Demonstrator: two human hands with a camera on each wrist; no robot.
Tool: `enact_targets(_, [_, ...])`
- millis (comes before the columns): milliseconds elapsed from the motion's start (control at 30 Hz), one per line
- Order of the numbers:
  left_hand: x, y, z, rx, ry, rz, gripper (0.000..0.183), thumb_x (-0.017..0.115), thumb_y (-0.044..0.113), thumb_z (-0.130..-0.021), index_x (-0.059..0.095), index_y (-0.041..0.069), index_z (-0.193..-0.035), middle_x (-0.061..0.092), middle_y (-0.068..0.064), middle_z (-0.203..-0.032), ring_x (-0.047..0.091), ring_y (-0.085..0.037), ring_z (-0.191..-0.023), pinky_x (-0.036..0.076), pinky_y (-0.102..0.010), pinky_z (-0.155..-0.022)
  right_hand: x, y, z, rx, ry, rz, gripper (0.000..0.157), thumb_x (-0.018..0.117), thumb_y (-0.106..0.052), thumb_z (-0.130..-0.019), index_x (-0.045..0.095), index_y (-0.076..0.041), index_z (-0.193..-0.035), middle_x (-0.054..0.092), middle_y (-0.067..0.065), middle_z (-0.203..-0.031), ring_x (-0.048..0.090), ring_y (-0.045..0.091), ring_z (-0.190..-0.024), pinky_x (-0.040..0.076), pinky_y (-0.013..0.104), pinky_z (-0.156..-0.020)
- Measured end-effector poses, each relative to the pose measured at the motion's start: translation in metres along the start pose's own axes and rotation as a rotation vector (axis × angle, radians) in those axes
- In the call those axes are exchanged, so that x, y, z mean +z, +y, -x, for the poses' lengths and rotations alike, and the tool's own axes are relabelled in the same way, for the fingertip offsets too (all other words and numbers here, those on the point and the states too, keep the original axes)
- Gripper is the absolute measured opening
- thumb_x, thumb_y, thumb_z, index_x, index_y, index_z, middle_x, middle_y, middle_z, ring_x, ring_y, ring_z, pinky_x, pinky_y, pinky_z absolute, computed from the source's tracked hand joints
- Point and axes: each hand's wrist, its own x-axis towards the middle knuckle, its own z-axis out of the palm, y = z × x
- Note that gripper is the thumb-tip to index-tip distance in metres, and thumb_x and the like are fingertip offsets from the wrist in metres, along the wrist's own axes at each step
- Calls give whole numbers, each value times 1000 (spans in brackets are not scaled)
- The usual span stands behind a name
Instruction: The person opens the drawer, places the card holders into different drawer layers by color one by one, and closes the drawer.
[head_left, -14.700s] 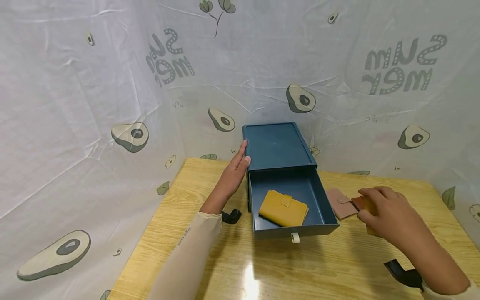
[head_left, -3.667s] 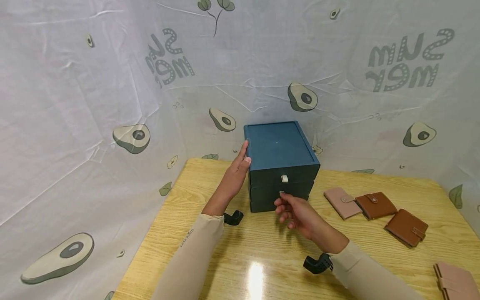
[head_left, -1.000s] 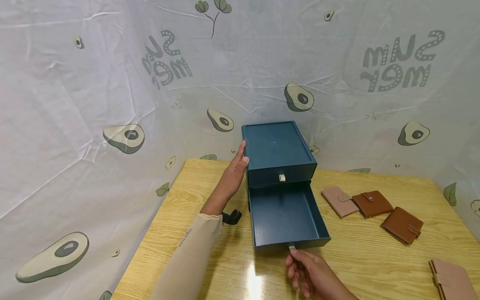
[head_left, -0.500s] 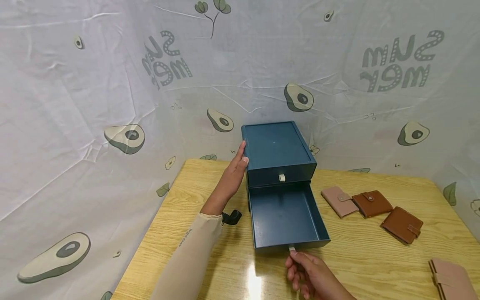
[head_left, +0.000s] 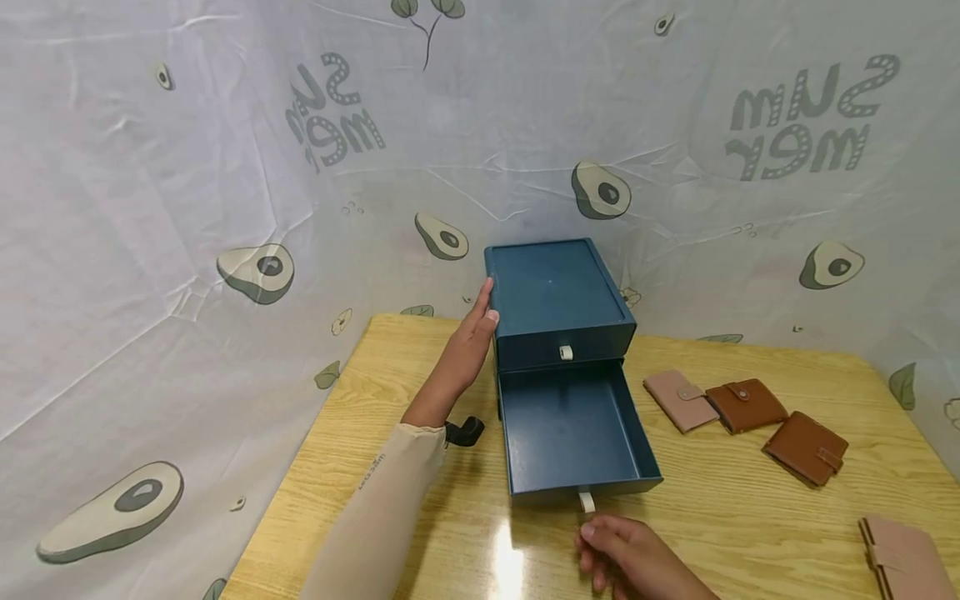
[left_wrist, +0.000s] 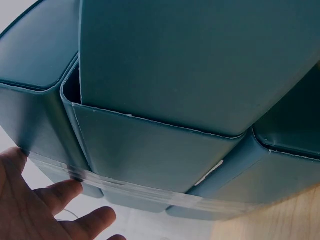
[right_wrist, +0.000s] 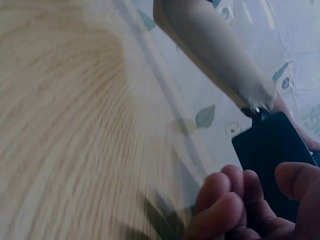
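Observation:
A dark blue two-drawer box point(head_left: 555, 283) stands on the table. Its upper drawer point(head_left: 536, 350) is closed; the lower drawer point(head_left: 570, 433) is pulled out, with a bare inside. My left hand point(head_left: 467, 350) rests straight fingers against the box's left side; the left wrist view shows these fingertips point(left_wrist: 75, 187) at a strip of clear tape on the wall. Just below the lower drawer's white pull tab point(head_left: 587, 502) is my right hand point(head_left: 626, 554), a small gap off the tab. Its fingers point(right_wrist: 220, 205) are loosely bent, thumb apart, holding nothing.
Right of the box lie a pink wallet point(head_left: 681, 402), a brown wallet point(head_left: 750, 407) touching it, and another brown wallet point(head_left: 806, 450). A larger pink wallet point(head_left: 903, 558) sits at the near right edge. A printed white sheet point(head_left: 480, 125) hangs behind the wooden table point(head_left: 360, 392).
Earlier the upper drawer stood open with a yellow wallet inside, then both drawers were closed. My right hand drew the lower drawer out and has now let go of its tab.

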Motion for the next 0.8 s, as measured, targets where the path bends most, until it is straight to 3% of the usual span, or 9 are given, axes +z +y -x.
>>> enact_targets(267, [-1,0,-3,12,-2,-2,64,31,51,-118,4,40,-175,5,10,-181,10,-24,-167,17,-60,-132,-34,-1,19,6,94,190,43,57,-39,-113,70,1,-119,69,5,-100,62,20,-83,50,27,-58])
enact_targets(533, [0,0,-4,2,2,-9,65,31,54,-117,5,40,-175,6,10,-181,10,-23,-167,17,-59,-132,-87,-16,45,31,374,538,47,57,-43,-113,69,-3,-133,69,5,-100,62,21,-79,53,35,-62])
enact_targets(700, [0,0,-3,-1,2,-9,66,32,53,-117,5,38,-175,6,9,-181,11,-24,-167,17,-60,-132,-128,-27,64,92,508,728,60,51,-53,-113,66,-2,-140,74,3,-105,68,20,-88,56,37,-67])
enact_targets(800, [0,0,-3,2,0,-5,66,32,53,-117,5,37,-175,6,9,-181,11,-24,-167,17,-60,-132,-156,-30,75,140,557,854,70,45,-60,-113,64,2,-139,76,9,-112,70,25,-94,58,44,-72])
